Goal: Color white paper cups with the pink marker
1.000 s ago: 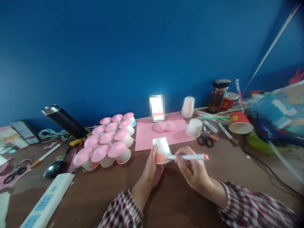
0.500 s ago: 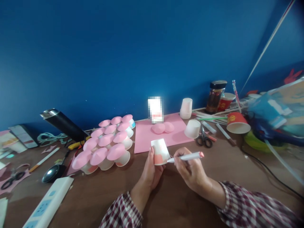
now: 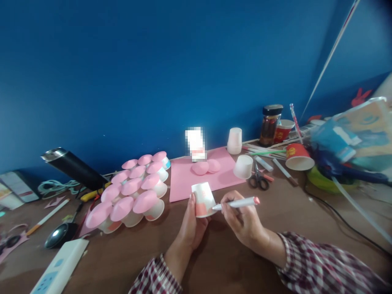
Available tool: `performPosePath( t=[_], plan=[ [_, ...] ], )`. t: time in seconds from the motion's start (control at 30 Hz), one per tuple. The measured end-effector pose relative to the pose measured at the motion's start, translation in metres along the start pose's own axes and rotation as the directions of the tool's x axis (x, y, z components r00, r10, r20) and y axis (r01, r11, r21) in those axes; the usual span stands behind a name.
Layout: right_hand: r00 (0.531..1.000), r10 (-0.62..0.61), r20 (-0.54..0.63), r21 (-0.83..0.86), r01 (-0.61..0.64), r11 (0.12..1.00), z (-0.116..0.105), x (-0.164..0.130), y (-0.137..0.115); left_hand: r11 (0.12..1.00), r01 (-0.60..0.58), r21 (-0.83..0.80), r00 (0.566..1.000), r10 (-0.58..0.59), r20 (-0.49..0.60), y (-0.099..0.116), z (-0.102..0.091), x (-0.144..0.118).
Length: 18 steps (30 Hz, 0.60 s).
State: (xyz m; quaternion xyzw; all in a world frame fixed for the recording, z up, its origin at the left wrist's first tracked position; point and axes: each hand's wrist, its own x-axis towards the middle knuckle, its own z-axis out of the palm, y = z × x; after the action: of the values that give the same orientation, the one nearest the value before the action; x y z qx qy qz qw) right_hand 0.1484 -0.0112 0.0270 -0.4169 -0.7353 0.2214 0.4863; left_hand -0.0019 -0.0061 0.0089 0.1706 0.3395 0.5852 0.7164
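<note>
My left hand [image 3: 190,226] grips a small paper cup [image 3: 203,199], upside down and slightly tilted, with orange-pink colouring near its rim. In my right hand [image 3: 243,220] is a white marker [image 3: 239,203] with a red end, held like a pen. Its tip is at the cup's lower right side; whether it touches cannot be made out. Just beyond, pink paper discs [image 3: 200,168] lie on a pink sheet [image 3: 180,190]. A single white cup [image 3: 243,166] rests upside down at the sheet's right edge, with stacked cups [image 3: 234,141] behind it.
Several cups with pink cone tops [image 3: 145,201] stand in rows at left. Scissors [image 3: 259,181], markers [image 3: 284,171], a red cup [image 3: 299,157] and a lidded jar [image 3: 271,125] are at right. A black flask [image 3: 76,167] and power strip [image 3: 61,267] occupy the left.
The view has turned slightly right, so the surroundings shift left in the picture. The marker tip has moved slightly up the cup's side. Both hands keep their holds.
</note>
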Motion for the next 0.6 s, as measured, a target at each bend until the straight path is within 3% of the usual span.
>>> performPosePath(
  t=[0.6],
  plan=[
    [0.999,0.046,0.026,0.1,-0.048,0.994,0.0024,0.0007,0.0012,1.0,-0.002,-0.007,1.0,0.002,0.008,0.0015,-0.0015,-0.0001]
  ],
)
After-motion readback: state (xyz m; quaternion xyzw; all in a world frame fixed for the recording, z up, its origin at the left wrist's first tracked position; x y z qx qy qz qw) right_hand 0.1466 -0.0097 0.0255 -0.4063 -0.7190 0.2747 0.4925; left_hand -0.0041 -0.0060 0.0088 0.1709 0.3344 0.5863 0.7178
